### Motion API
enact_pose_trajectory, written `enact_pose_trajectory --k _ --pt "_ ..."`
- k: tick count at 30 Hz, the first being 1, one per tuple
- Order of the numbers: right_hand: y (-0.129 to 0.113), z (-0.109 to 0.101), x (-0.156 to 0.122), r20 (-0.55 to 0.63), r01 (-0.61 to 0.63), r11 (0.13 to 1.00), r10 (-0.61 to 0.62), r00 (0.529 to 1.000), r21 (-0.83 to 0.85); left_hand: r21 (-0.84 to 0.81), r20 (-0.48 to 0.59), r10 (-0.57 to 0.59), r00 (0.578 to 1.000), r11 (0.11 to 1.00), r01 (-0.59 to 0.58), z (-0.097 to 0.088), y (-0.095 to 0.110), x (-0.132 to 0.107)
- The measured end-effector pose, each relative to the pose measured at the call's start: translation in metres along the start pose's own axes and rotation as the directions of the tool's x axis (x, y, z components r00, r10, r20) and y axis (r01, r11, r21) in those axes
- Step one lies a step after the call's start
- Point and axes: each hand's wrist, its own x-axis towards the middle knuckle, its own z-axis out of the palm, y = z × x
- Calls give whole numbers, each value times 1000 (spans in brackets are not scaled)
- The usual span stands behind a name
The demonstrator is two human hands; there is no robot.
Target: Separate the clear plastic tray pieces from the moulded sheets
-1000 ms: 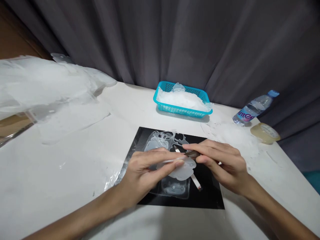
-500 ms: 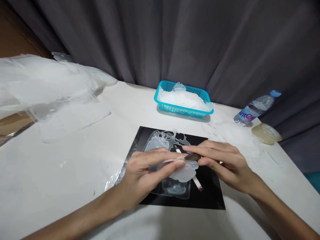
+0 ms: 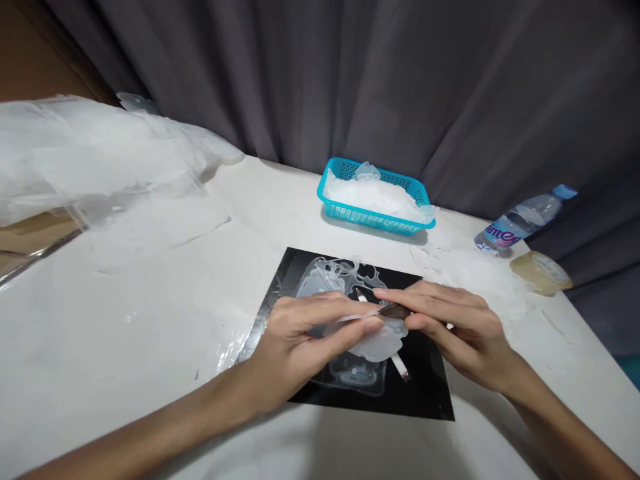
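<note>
Over a black mat (image 3: pixel 430 393) my two hands meet above a clear plastic sheet of moulded shapes (image 3: pixel 327 277). My left hand (image 3: pixel 300 340) pinches a translucent white cut-out piece (image 3: pixel 380 343) between thumb and fingers. A thin dark tool (image 3: pixel 395 311) is pinched in my right hand (image 3: pixel 455 330), its tip at the edge of that piece. A white stick with a red tip (image 3: pixel 400 365) lies on the mat under the hands.
A turquoise basket (image 3: pixel 375 217) heaped with white pieces stands at the back. A water bottle (image 3: pixel 523 220) lies at the right, next to a tape roll (image 3: pixel 541 272). Clear plastic bags (image 3: pixel 90 160) pile up at the left. Grey curtain behind.
The view has drifted, so everything sits slightly further right in the frame. Both hands keep the same grip and the same pose over the mat.
</note>
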Motion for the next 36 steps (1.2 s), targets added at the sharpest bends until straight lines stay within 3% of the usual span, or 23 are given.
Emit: enact_pose_trajectory --k 13,20,36 --pt "-2 -1 1 12 34 997 -34 999 -63 -24 11 -13 1000 1000 13 0 -3 -4" --pt "-5 -1 1 -21 106 986 -110 994 -125 -6 0 4 1000 1000 -4 1 0 -7" --pt "-3 3 -2 -26 78 991 -81 996 -110 -25 32 -34 999 999 35 -1 -4 -12"
